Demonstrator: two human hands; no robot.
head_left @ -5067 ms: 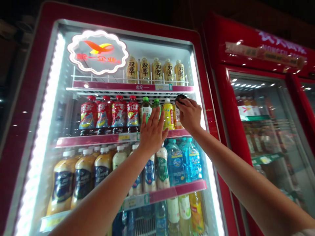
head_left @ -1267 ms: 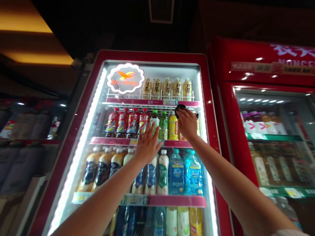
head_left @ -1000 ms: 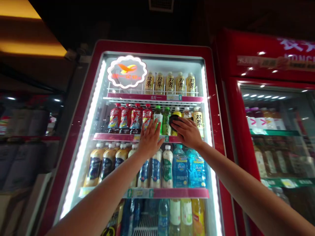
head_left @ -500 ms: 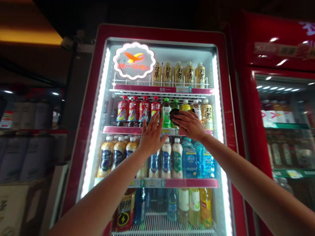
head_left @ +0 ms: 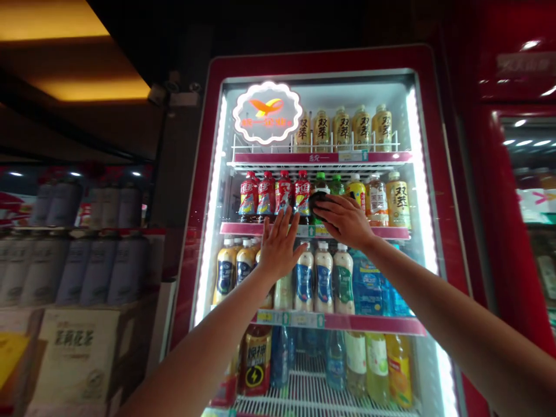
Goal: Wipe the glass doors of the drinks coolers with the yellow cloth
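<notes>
My left hand (head_left: 280, 246) lies with its fingers stretched out against the glass door (head_left: 260, 229) of a lit drinks fridge, over the pink edge of the second shelf. To the right, my right hand (head_left: 347, 221) presses a black cloth (head_left: 318, 202) to the same glass, its fingers bent over it. Behind the cloth, partly hidden, is a green-capped bottle (head_left: 320, 176). Red drink bottles (head_left: 249, 194) line the shelf above my left hand, and a yellow bottle (head_left: 356, 186) shows behind my right hand.
A red frame (head_left: 193, 231) surrounds the door, with a glowing round sign (head_left: 267, 113) at its upper left. Another red fridge (head_left: 499, 174) stands at the right. On the left are grey containers (head_left: 125, 266) on shelves and a cardboard box (head_left: 73, 353).
The camera has turned left. Relative to the fridge, my right hand has moved the cloth left, from the second green bottle to the first. My left hand has also shifted slightly left.
</notes>
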